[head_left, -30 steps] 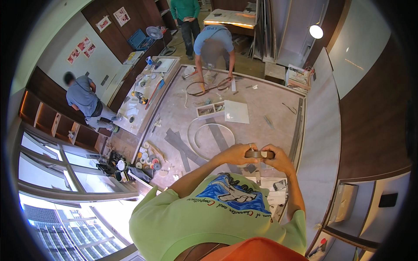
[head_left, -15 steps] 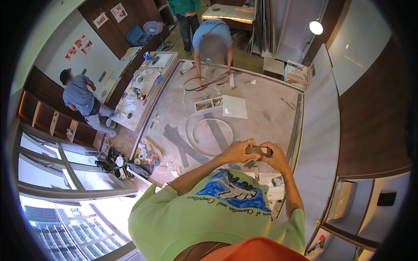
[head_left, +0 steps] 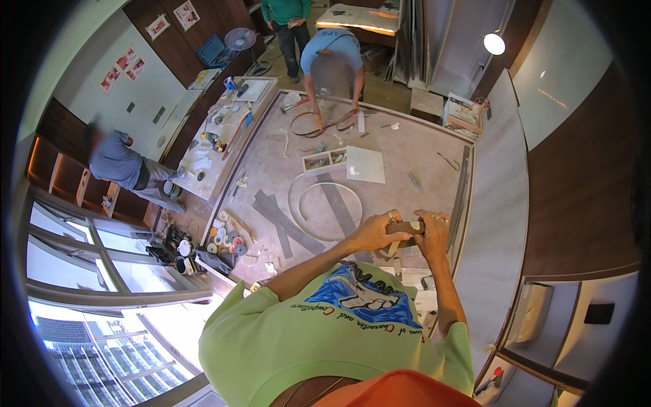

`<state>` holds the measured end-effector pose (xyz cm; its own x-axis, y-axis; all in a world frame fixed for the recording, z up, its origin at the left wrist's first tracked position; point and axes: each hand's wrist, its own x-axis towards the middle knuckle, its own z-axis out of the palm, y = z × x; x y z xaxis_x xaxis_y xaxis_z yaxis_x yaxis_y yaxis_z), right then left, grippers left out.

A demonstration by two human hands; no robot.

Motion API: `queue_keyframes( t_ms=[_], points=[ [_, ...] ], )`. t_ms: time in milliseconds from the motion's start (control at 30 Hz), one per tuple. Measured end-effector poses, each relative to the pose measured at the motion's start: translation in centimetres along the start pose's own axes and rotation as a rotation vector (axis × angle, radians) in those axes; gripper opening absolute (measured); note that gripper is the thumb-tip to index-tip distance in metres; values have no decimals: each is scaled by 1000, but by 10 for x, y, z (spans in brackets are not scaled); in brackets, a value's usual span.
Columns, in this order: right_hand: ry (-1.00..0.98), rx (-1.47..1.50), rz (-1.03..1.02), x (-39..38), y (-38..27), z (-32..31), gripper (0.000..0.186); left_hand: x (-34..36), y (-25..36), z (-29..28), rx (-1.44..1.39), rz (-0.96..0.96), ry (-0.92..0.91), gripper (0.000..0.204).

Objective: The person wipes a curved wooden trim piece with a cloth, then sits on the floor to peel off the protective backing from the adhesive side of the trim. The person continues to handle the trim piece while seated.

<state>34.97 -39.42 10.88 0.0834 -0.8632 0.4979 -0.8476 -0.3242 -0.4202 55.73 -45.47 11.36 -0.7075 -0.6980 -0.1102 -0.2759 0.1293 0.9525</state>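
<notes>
In front of my chest, above the near side of the big table, I hold a brown banded roll (head_left: 405,228) with a pale patch on its edge; its exact kind is hard to make out. My left hand (head_left: 374,233) is closed on its left end, and my right hand (head_left: 434,229) grips its right end. A lighter strip shows just under the roll by my left fingers. Ahead on the table (head_left: 400,146), a loose pale strip (head_left: 327,184) lies coiled across dark flat strips (head_left: 278,220).
A divided box (head_left: 325,161) beside a white panel (head_left: 365,165) sits mid-table. Across the table a person in blue (head_left: 332,61) bends over brown looped strips (head_left: 308,125). Several tape rolls (head_left: 227,237) lie at the left. Another person (head_left: 129,163) stands far left; one in green stands behind.
The roll in my hands has risen slightly and tilted, and my right hand has shifted up around its end. At far left, the person has leaned further left.
</notes>
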Motion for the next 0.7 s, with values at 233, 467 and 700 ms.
queue_keyframes(
  t_ms=[233, 467, 700],
  points=[
    [50, 78, -54, -21, 19, 9, 62, -2, -1, 2, 89, 16, 12, 43],
    [115, 138, 72, -51, 37, 23, 67, -4, -8, 8, 77, 78, 58, 43],
    [-92, 272, 259, -64, 30, 3, 74, -8, -1, 6, 49, 52, 19, 45]
  ],
)
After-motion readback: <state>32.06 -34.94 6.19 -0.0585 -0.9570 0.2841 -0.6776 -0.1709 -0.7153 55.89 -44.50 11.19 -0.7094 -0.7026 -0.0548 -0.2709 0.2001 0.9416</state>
